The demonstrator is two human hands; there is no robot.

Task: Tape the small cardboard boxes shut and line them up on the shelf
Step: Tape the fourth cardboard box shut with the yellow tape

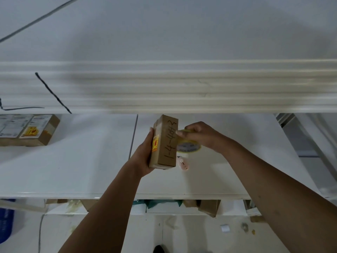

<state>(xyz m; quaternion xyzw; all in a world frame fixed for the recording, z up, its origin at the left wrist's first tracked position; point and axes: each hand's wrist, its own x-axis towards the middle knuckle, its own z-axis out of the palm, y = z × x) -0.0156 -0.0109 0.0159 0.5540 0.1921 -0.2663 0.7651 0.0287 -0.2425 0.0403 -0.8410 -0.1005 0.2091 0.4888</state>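
Brown box (166, 143), black scrawl, yellow-red sticker (155, 143); yellow tape roll (188, 147).

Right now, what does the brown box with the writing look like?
The small brown cardboard box is long, held nearly upright above the white shelf. Black handwriting runs along one face; a yellow-and-red sticker sits on another. The left hand grips its side; the right hand holds a tape roll at its right edge.
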